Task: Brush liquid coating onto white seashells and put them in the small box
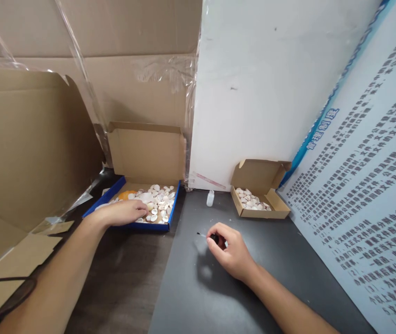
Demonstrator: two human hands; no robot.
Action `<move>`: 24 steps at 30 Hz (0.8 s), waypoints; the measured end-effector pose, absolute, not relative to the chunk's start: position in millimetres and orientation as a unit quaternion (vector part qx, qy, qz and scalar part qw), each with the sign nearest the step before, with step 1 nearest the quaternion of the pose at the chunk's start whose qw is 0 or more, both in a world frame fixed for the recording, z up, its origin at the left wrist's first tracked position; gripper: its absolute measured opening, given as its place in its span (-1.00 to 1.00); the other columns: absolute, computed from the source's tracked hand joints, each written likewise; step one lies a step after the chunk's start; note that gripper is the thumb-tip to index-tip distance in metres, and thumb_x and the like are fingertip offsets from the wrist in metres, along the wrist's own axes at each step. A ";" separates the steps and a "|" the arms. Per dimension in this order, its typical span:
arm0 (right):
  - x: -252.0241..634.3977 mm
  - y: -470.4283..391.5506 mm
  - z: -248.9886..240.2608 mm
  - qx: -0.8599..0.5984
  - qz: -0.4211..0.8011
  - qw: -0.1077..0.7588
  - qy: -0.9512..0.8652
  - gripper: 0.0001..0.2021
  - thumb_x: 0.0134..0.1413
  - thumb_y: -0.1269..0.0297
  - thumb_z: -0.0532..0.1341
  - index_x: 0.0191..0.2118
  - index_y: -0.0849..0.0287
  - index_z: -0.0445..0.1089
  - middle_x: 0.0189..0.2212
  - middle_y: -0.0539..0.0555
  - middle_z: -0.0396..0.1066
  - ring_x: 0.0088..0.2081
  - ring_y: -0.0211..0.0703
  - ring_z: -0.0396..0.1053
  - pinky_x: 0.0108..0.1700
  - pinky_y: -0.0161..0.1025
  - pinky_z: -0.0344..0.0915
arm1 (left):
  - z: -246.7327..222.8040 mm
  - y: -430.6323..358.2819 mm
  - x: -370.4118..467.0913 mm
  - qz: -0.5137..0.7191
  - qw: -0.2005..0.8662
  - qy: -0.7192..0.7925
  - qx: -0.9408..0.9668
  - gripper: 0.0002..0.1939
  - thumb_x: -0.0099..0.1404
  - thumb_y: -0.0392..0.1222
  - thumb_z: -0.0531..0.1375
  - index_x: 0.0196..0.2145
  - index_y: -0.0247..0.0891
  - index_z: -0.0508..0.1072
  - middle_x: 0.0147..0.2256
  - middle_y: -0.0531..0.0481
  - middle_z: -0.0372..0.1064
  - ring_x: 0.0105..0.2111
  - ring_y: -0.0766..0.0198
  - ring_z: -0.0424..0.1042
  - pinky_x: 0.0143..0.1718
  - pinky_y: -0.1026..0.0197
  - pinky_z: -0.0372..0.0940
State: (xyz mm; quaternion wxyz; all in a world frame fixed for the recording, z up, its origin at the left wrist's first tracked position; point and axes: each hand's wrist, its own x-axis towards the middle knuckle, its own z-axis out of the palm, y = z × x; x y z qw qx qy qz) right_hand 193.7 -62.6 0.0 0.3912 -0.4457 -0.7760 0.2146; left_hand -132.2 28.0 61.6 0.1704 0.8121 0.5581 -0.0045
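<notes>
Head view. The left hand (123, 212) reaches into the blue-edged box (96, 207), palm down, fingertips resting on the pile of pale shells (159, 199) at the box's near side. Whether a shell is already pinched under the fingers cannot be told; the fingers are loosely curled, not clenched. The box's cardboard lid (147, 150) stands upright at the back, which keeps the tray open for reaching in from the front.

The right hand (230, 253) hovers low over the dark mat (191, 287), closed in a pinch on a small brush (207, 236) with a black cap-handle; the thin stem and tip point left, toward the other hand. The grip is that of a pen, suited to fine application.

A small clear bottle (210, 198) stands uncapped and upright beyond the brush, near the white panel (253, 93), within easy reach of the brush hand. A smaller cardboard box (258, 197) holding more shells sits to the right of the bottle, apart from the blue-edged box. A printed notice board (368, 208) leans along the right edge.
</notes>
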 end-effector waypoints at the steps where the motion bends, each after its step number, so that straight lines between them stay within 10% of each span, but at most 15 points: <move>1: 193.3 -62.7 0.0 -0.446 0.215 0.389 -0.777 -0.93 0.10 0.38 0.14 -0.38 0.15 0.34 -0.50 -0.02 0.30 -0.51 -0.26 0.21 -0.45 -0.32 0.15 | 61.5 26.1 -132.9 -0.004 0.182 0.549 0.816 -0.65 0.20 -0.03 0.03 -0.32 -0.21 0.56 -0.28 -0.06 0.53 -0.24 0.13 0.45 -0.18 0.27 0.28; 10: 193.2 -62.4 -0.2 -0.449 0.208 0.379 -0.782 -0.93 0.10 0.39 0.14 -0.38 0.14 0.34 -0.50 -0.03 0.31 -0.52 -0.27 0.22 -0.45 -0.32 0.16 | 55.4 19.8 -138.3 -0.022 0.231 0.552 0.801 -0.54 0.29 -0.09 -0.06 0.01 -0.29 0.45 0.10 -0.18 0.39 0.09 0.05 0.33 0.14 0.13 0.15; 24: 192.7 -62.1 0.0 -0.448 0.198 0.383 -0.783 -0.93 0.09 0.39 0.15 -0.39 0.14 0.35 -0.50 -0.03 0.32 -0.51 -0.27 0.24 -0.45 -0.33 0.17 | 43.6 25.9 -131.2 0.003 0.187 0.562 0.806 -0.81 0.14 -0.19 0.00 -0.39 -0.23 0.39 -0.28 -0.11 0.38 -0.29 0.13 0.35 -0.19 0.16 0.24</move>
